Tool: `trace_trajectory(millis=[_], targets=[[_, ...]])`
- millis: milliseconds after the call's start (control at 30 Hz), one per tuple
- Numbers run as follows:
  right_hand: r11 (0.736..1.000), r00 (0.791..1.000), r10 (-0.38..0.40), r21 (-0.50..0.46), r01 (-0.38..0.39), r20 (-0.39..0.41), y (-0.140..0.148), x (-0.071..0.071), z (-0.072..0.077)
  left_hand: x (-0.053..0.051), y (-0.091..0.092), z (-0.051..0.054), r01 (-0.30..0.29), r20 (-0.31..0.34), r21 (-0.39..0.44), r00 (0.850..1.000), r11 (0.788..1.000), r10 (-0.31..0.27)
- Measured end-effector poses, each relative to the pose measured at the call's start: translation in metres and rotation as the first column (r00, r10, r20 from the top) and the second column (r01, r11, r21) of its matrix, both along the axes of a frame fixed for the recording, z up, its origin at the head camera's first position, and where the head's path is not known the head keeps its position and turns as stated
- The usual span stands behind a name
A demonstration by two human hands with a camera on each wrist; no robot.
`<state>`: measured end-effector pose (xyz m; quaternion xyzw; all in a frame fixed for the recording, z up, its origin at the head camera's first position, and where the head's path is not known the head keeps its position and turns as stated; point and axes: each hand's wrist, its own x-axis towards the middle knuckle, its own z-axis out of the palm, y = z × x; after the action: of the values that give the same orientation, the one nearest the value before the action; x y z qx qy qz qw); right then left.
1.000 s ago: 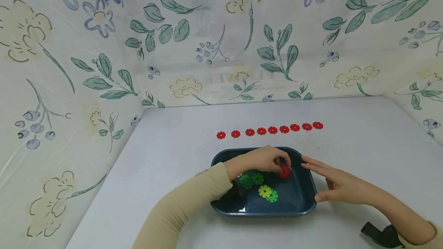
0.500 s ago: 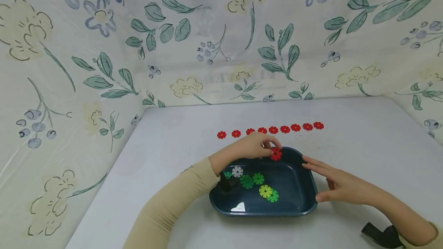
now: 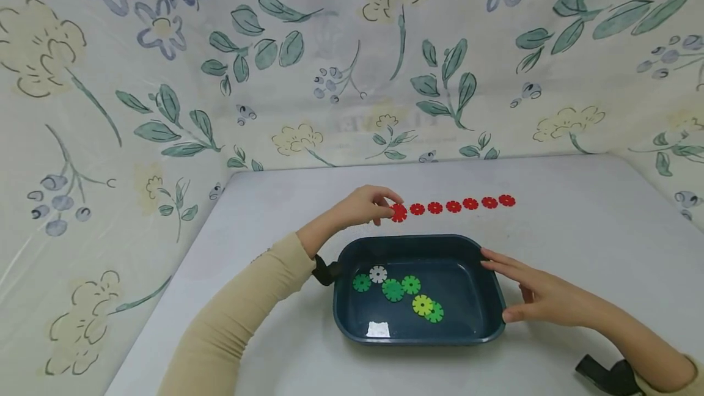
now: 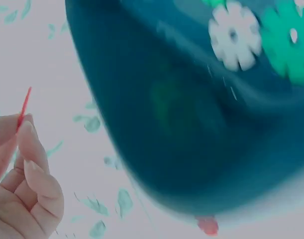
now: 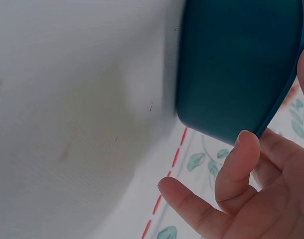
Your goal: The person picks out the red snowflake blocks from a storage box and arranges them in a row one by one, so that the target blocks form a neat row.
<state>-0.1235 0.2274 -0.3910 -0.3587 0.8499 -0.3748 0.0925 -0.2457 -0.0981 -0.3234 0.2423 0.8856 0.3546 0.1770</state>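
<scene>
My left hand (image 3: 360, 206) pinches a red notched plastic disc (image 3: 399, 214) between thumb and fingers, behind the tray. In the left wrist view that disc is seen edge-on. Over the table, the hand covers the left end of a row of several red discs (image 3: 453, 206). My right hand (image 3: 544, 293) has its fingers spread, touching the right rim of the dark blue tray (image 3: 418, 341); the right wrist view shows its fingers (image 5: 244, 154) by the tray wall. Inside the tray lie a white disc (image 3: 378, 274), several green discs (image 3: 411, 285) and a yellow-green one (image 3: 422, 305).
The tray stands on a white table (image 3: 275, 200). Flower-patterned sheeting (image 3: 330, 78) rises behind the table and at its sides. Black wrist-worn devices (image 3: 602, 376) sit at both wrists.
My left hand has lifted the red disc out of the tray and carried it back and to the left, to the row. The right hand has stayed at the tray rim.
</scene>
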Motion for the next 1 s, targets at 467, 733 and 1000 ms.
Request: trace_trajectory(millis=[467, 733, 1000], targets=[[1.0, 0.999, -0.02, 0.004, 0.02, 0.033, 0.0, 0.0, 0.0, -0.029, -0.059, -0.022, -0.394, 0.078, 0.073, 0.918, 0.916, 0.389], [1.0, 0.999, -0.02, 0.008, 0.02, 0.028, -0.001, 0.0, 0.0, -0.037, -0.085, -0.053, -0.567, 0.165, 0.067, 0.818, 0.821, 0.551], [1.0, 1.0, -0.017, 0.014, 0.017, 0.025, 0.0, 0.0, 0.0, -0.041, -0.106, -0.071, -0.626, 0.208, 0.021, 0.765, 0.779, 0.609]])
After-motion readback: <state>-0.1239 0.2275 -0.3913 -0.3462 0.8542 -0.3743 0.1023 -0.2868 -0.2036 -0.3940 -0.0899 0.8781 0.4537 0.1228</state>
